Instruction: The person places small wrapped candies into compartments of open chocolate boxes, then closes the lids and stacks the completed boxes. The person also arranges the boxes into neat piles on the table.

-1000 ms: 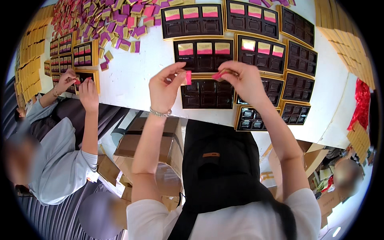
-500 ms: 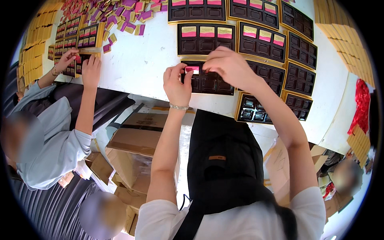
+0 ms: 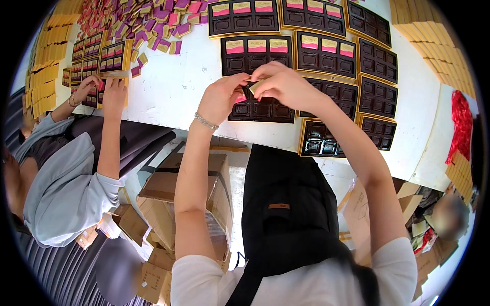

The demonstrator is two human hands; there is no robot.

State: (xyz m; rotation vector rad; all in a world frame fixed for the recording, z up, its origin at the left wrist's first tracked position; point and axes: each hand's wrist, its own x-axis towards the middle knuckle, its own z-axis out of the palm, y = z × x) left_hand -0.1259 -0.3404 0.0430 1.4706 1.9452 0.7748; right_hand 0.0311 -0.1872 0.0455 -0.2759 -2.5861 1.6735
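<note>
left hand (image 3: 219, 97) & right hand (image 3: 286, 86) now closer tog. than half a sec ago, over near tray (image 3: 263, 113). l to r: loose wrapped pieces (image 3: 153, 25) heaped upper left, prob. kept in reach. left fingers bend over pink piece (image 3: 240, 97) at that tray's left end; can't tell if gripped or just pressed. right fingertips pinch gold piece (image 3: 257, 85), likely bc it's small. half-filled trays (image 3: 234, 65) beyond; dark trays (image 3: 377, 60) right, packed tight, prob. to save space.
</note>
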